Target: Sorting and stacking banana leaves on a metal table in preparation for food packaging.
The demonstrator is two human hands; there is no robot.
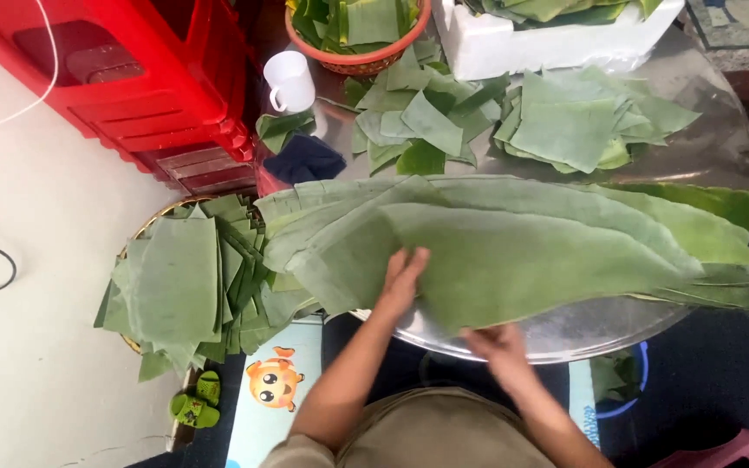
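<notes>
Right hand [500, 345] flat at the near edge of the metal table [604, 325], fingers spread, gripping nothing. Left hand [403, 279] open too, palm pressed on the long banana leaves [513, 247] draped across that table. Light, floppy, probably tear-prone along the veins; best taken by the edges. Farther back on the table: cut leaf squares [565, 130], white mug [289, 81], orange basket [361, 61].

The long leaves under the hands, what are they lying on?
The long leaves lie on a round metal tray, whose shiny rim shows below them. Left hand presses on top; right hand is at their near edge. The tray's middle is covered.
</notes>
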